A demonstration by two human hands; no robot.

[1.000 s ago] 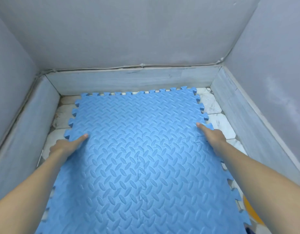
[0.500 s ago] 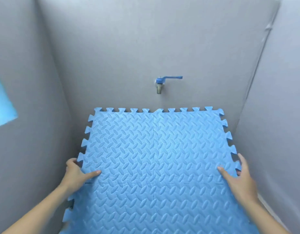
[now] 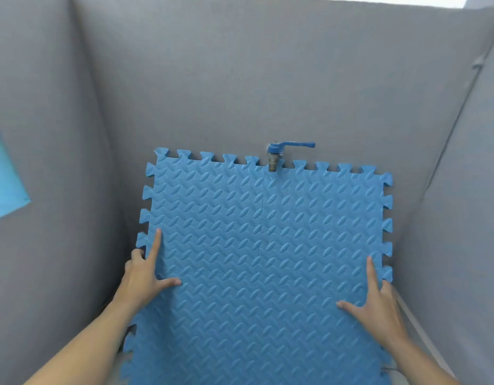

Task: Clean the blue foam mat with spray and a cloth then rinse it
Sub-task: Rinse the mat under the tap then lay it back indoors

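The blue foam mat [image 3: 262, 245], with a raised tread pattern and puzzle-tooth edges, stands tilted up against the grey back wall. Its top edge reaches the spout of a wall tap [image 3: 273, 159] with a blue lever handle. My left hand [image 3: 145, 276] grips the mat's left edge, thumb and forefinger on its face and the other fingers behind. My right hand [image 3: 376, 304] holds the right edge the same way. No spray bottle or cloth is in view.
Grey walls close in on the left, back and right, forming a narrow stall. A light blue patch [image 3: 4, 176] shows on the left wall. A pale strip [image 3: 418, 326] runs along the base of the right wall.
The mat lay flat on the tiled floor a second ago. Both hands have lifted it upright, and its top edge has risen from below the tap to the spout.
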